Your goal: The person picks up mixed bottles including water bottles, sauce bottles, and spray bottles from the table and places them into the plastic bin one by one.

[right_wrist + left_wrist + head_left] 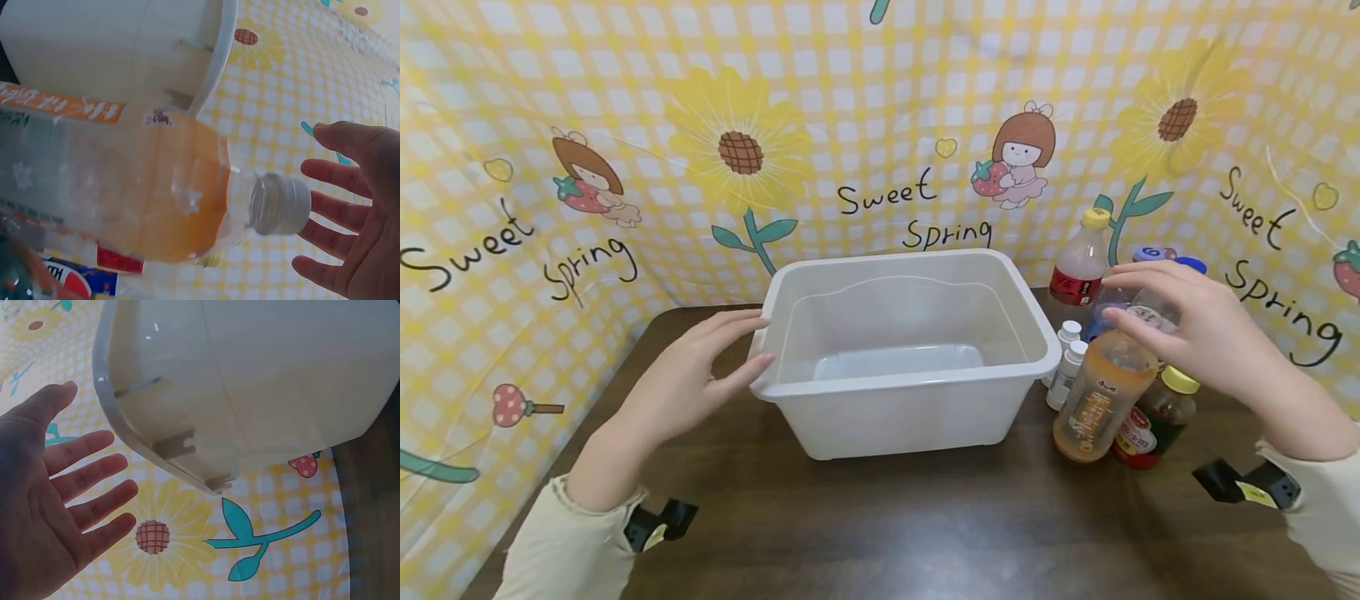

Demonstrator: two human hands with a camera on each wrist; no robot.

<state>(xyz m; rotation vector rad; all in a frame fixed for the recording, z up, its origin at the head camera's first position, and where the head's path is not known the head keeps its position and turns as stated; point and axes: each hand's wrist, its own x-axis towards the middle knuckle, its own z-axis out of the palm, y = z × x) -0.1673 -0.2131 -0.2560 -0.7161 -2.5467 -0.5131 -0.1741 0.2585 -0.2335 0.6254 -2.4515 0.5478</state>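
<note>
A white plastic tub stands on the dark table with nothing inside it. My left hand is at its left rim, fingers extended and thumb apart; the left wrist view shows the fingers spread beside the tub's rim, gripping nothing. To the tub's right is a bottle of orange drink with a white cap. Above this bottle my right hand hovers, fingers spread around the cap's level without closing on it. Whether a fingertip touches the cap I cannot tell.
Behind the orange bottle stand a yellow-capped bottle with a red label, two small white bottles and blue-capped bottles. A jar with a yellow lid is close at its right. A checked cloth hangs behind the table.
</note>
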